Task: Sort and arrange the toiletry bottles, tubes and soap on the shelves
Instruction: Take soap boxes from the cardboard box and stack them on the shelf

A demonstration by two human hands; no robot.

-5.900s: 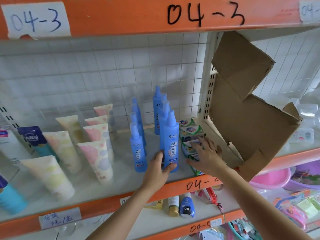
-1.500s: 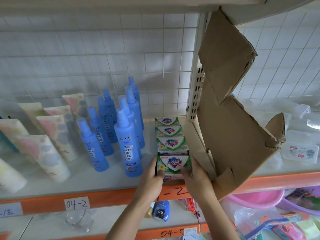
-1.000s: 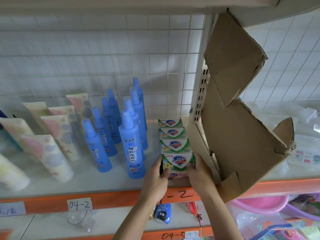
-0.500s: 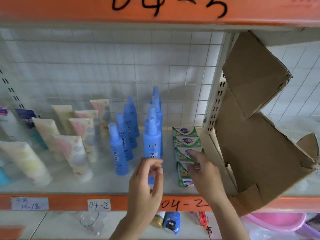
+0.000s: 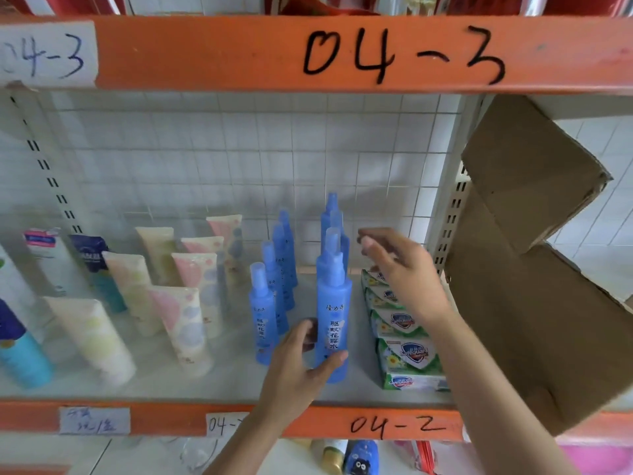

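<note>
Several blue spray bottles stand in two rows on the middle shelf (image 5: 164,418). My left hand (image 5: 294,375) wraps around the base of the front blue spray bottle (image 5: 334,303), thumb on its right side. To its left stands the other row of blue bottles (image 5: 262,313). A row of green and white soap boxes (image 5: 407,354) lies to the right of the bottles. Above the rear soap boxes my right hand (image 5: 404,279) hovers, fingers loosely curled and holding nothing. Pastel tubes (image 5: 185,323) stand on their caps further left.
A torn cardboard sheet (image 5: 534,286) leans at the right of the shelf, against the perforated upright (image 5: 448,214). A teal bottle (image 5: 20,358) and white tubes stand at far left. The orange beam (image 5: 205,53) marked 04-3 runs overhead. Small bottles (image 5: 363,457) sit on the shelf below.
Both hands have left the front soap box. My left hand has closed around the base of the front blue bottle, and my right hand has risen above the soap row.
</note>
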